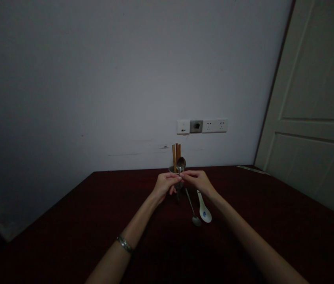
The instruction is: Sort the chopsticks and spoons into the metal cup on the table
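My left hand [165, 184] and my right hand [198, 180] meet at the middle, fingertips pinched together on the handle of a metal spoon [181, 162]. The spoon stands upright, bowl at the top. Right behind it is a clear glass [171, 169] holding several wooden chopsticks [174, 156]; my hands hide much of the glass. On the table just below my right hand lie a long-handled metal spoon [196, 220] and a white ceramic soup spoon [205, 213] with a blue mark, their bowls toward me.
The dark red table [119, 197] reaches back to a pale wall [125, 86]. Sockets and switch plates [214, 126] sit on the wall above the table's far edge. A white panelled door [318, 102] stands at the right, with a thin strip [252, 170] near the table's back right corner.
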Demonstrator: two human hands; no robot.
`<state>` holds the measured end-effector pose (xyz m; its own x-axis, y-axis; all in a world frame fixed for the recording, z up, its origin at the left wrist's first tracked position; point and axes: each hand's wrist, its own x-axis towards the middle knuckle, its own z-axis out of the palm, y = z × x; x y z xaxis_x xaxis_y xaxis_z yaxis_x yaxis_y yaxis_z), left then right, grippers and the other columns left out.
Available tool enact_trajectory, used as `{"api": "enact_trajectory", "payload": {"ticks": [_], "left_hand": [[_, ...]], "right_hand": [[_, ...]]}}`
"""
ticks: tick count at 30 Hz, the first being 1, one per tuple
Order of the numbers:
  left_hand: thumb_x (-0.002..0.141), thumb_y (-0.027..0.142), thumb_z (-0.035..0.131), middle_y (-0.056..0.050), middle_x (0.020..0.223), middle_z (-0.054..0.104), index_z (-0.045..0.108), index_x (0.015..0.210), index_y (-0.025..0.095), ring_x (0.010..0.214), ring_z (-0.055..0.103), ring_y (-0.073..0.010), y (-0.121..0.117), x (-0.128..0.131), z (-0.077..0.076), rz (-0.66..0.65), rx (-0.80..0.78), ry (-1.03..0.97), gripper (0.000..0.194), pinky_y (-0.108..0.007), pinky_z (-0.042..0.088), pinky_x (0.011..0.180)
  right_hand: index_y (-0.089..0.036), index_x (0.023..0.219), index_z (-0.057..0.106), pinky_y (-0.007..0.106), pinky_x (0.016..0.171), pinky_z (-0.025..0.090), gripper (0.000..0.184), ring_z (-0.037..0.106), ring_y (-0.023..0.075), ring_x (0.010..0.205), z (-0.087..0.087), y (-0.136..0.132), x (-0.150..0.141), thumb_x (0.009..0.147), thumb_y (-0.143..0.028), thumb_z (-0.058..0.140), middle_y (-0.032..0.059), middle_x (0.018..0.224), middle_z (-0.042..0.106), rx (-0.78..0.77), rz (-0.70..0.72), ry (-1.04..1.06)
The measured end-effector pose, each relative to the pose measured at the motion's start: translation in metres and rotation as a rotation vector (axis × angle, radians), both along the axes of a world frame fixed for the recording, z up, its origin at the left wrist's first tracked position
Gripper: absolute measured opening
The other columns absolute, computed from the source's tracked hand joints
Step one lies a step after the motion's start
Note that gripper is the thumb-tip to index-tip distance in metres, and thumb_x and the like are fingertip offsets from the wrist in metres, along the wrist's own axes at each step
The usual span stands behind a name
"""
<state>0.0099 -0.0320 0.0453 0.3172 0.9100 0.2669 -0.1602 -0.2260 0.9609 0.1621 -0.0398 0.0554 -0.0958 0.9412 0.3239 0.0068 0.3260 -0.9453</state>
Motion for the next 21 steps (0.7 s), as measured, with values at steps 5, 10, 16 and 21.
{"api": "enact_trajectory", "payload": {"ticks": [5,10,16,21], "left_hand": [[0.065,0.036,0.067,-0.009,0.078,0.068,0.063,0.075,0.008,0.027,0.038,-0.0005,0.002,0.000,-0.004,-0.011,0.004,0.015,0.030,-0.020,0.040,0.038],[0.065,0.040,0.067,-0.010,0.081,0.068,0.063,0.078,0.007,0.030,0.041,-0.0013,0.002,0.000,-0.005,-0.018,0.011,0.073,0.036,-0.020,0.041,0.040],[0.067,0.042,0.064,-0.012,0.087,0.067,0.064,0.085,0.006,0.033,0.045,-0.0039,0.009,-0.006,-0.015,-0.122,-0.042,0.174,0.040,-0.020,0.039,0.038],[0.067,0.045,0.064,-0.014,0.089,0.067,0.064,0.083,0.007,0.034,0.046,-0.0034,0.026,-0.021,-0.033,-0.068,-0.128,0.204,0.041,-0.018,0.038,0.037]], "right_hand": [[-0.012,0.074,0.071,0.026,0.058,0.043,0.033,0.056,0.0126,0.056,0.000,0.001,0.001,0.058,-0.042,0.069,0.0035,0.061,0.065,-0.011,0.018,-0.008],[-0.013,0.071,0.071,0.026,0.059,0.044,0.029,0.057,0.0132,0.058,-0.003,0.003,0.002,0.057,-0.038,0.070,0.0036,0.062,0.065,-0.001,0.017,0.003],[-0.014,0.068,0.071,0.028,0.062,0.045,0.026,0.059,0.0157,0.063,-0.006,0.011,0.008,0.055,-0.036,0.072,0.0051,0.069,0.068,-0.004,-0.037,0.015],[-0.015,0.069,0.071,0.028,0.066,0.046,0.026,0.060,0.0167,0.070,0.010,0.032,0.018,0.052,-0.035,0.073,0.0059,0.073,0.068,-0.028,-0.172,0.100]]}}
